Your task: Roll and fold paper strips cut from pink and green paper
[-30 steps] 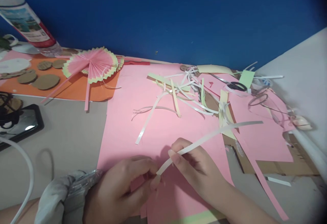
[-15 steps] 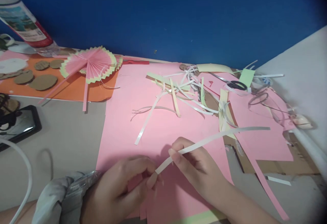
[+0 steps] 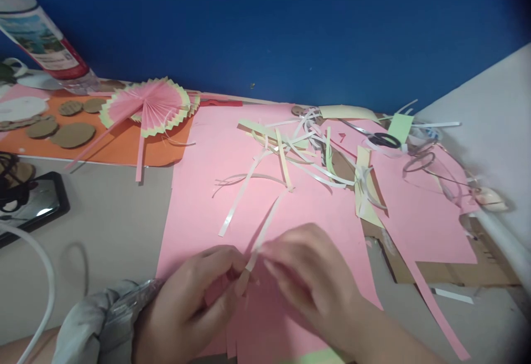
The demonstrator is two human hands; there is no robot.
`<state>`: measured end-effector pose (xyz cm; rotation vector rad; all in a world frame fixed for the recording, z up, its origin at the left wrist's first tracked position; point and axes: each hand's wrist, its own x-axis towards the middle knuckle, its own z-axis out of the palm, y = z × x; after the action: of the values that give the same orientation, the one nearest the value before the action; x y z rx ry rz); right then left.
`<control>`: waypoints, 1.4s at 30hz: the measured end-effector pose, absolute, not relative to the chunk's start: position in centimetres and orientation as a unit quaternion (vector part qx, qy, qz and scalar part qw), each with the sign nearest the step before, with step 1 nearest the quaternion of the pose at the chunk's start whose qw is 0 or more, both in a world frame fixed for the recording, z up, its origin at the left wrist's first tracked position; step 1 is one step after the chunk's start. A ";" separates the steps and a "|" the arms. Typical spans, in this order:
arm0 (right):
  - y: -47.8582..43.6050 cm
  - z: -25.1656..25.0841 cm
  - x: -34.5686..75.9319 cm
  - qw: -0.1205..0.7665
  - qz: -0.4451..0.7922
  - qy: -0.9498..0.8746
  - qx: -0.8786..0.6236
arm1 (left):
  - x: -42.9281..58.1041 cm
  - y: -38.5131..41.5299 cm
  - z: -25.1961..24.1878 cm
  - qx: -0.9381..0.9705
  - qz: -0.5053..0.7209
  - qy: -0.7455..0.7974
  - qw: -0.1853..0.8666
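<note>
A narrow white paper strip slants up and away from my hands over a large pink paper sheet. My left hand pinches the near end of the strip between thumb and forefinger. Just to the right, my right hand has its thumb and fingertips closed on the strip a little farther up; those fingers are slightly blurred. A loose pile of white, yellow and green paper strips lies beyond both hands.
Left are a pink pleated paper fan, cardboard discs on orange paper, a bottle, a phone and a white cable. Black-handled scissors and cardboard lie right. A blue wall stands behind.
The strip has swung from pointing right to pointing up and away. My right hand has turned and stays by the strip close to my left fingers, which keep their pinch.
</note>
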<state>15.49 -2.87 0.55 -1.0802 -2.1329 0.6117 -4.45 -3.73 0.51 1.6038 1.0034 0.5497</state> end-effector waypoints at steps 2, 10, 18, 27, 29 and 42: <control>-3.1 0.4 15.3 0.286 0.219 -0.862 -0.358 | -4.5 -3.8 0.4 0.694 0.230 0.432 0.528; -3.1 0.1 15.1 0.248 0.233 -0.864 -0.370 | -4.3 -3.7 0.2 0.717 0.215 0.448 0.489; -3.2 0.0 15.0 0.231 0.253 -0.861 -0.376 | -4.3 -3.9 -0.4 0.733 0.214 0.451 0.463; -3.2 0.1 15.2 0.243 0.265 -0.851 -0.383 | -4.3 -4.0 -0.6 0.733 0.238 0.432 0.468; -3.0 0.1 15.3 0.250 0.281 -0.839 -0.393 | -4.4 -4.0 -0.4 0.733 0.263 0.419 0.467; 0.5 2.2 17.0 0.301 0.314 -0.658 -0.615 | -5.3 -4.0 0.1 0.696 0.470 0.218 0.498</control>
<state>17.02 0.52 2.22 -1.6306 -1.7448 0.8336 -5.30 -4.00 0.09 1.6842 0.5277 1.1374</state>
